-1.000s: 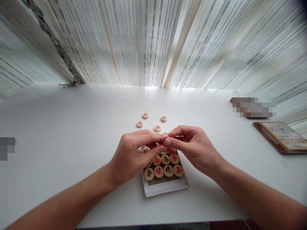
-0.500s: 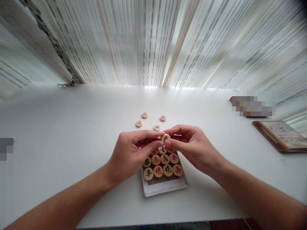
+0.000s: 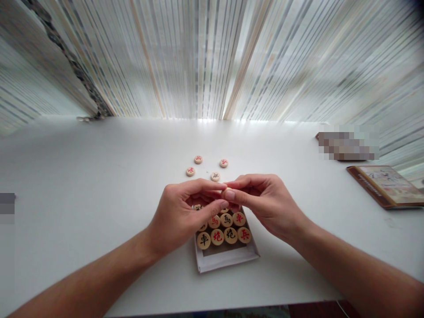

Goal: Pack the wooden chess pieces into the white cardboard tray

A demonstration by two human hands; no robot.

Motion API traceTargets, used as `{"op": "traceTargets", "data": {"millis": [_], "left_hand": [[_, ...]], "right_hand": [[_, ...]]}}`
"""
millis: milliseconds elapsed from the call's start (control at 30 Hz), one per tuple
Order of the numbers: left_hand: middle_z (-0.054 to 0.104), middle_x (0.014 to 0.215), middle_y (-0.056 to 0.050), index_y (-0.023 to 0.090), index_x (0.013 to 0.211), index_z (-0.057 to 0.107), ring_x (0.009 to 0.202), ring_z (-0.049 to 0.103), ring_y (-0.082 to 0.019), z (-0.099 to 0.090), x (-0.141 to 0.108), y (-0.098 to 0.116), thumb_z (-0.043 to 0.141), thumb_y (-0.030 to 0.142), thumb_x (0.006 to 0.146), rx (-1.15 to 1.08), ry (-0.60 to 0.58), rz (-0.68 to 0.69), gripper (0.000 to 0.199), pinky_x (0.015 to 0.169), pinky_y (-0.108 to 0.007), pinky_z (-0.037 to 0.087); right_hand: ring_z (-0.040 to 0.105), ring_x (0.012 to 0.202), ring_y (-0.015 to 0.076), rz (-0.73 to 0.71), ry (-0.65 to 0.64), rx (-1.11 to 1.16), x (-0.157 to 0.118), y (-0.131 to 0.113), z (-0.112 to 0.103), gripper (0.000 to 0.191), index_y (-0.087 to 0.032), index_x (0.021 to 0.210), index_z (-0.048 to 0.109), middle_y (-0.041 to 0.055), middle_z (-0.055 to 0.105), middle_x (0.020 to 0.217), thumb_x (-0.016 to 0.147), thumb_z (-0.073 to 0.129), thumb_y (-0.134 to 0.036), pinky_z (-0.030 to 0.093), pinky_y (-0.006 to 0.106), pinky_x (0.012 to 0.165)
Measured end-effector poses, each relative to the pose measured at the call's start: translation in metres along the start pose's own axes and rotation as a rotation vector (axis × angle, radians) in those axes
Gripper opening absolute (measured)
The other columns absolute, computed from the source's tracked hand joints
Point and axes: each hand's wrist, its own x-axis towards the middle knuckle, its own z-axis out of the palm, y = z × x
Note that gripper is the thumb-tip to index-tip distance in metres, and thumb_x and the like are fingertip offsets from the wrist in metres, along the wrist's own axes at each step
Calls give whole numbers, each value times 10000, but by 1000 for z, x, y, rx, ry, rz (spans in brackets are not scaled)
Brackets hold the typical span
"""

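Note:
Over the box, my left hand (image 3: pixel 187 205) and my right hand (image 3: pixel 270 201) meet fingertip to fingertip, both pinching a round wooden Chinese chess piece (image 3: pixel 227 190). Most of that piece is covered by the fingers, and its character is not visible. Underneath, an open shallow box (image 3: pixel 228 260) holds rows of Chinese chess pieces with red and black characters, such as a black piece (image 3: pixel 203 240) and a red piece (image 3: pixel 244 235) in the nearest row. My hands hide the far part of the box. A bare strip shows at its near end.
Beyond my hands, a black-marked piece (image 3: pixel 215 176) and three red-marked pieces, one of them the left piece (image 3: pixel 190 171), lie on the white table (image 3: pixel 99 185). A brown booklet or flat box (image 3: pixel 384 187) lies at the right. A striped curtain (image 3: pixel 185 57) hangs behind.
The pinched piece has been tipped between my fingers, so its black-marked face no longer shows. My left thumb has shifted slightly to the right; the loose pieces lie as before.

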Motion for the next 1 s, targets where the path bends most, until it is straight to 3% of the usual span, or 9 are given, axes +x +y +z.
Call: {"op": "traceTargets", "data": {"millis": [167, 400, 667, 867, 1000], "left_hand": [[868, 901, -30, 159, 986, 843, 817, 848, -163, -1, 0, 0, 905, 47, 789, 22, 66, -10, 234, 759, -170, 695], [868, 892, -28, 162, 954, 854, 799, 841, -148, -2, -1, 0, 882, 69, 813, 132, 137, 51, 171, 768, -159, 690], [861, 898, -41, 151, 953, 852, 773, 820, -132, -3, 1, -1, 864, 67, 826, 193, 153, 101, 152, 741, -158, 679], [851, 910, -45, 149, 967, 846, 790, 812, -137, -3, 0, -2, 856, 77, 843, 198, 143, 125, 144, 743, -182, 682], [855, 914, -43, 160, 975, 850, 765, 808, -137, -2, 0, -1, 872, 101, 842, 198, 146, 102, 147, 727, -191, 684]], "right_hand": [[745, 676, 106, -78, -35, -39, -1, -2, 0, 164, -208, 906, 894, 32, 806, 770, 765, 979, -209, 624, 164, 642], [805, 834, 112, -184, -35, -34, 1, 2, 0, 233, -244, 975, 893, 29, 852, 922, 780, 954, -132, 654, 143, 776], [792, 881, 121, -265, -61, -50, 1, 4, -1, 224, -233, 973, 888, 35, 819, 956, 803, 922, -92, 665, 163, 774], [802, 867, 150, -251, -50, -86, 2, 4, -3, 191, -231, 982, 885, 50, 836, 967, 821, 916, -134, 687, 221, 760], [816, 846, 193, -173, -4, -81, 1, 2, -2, 252, -235, 969, 887, 57, 853, 926, 741, 993, -222, 705, 299, 790]]}}
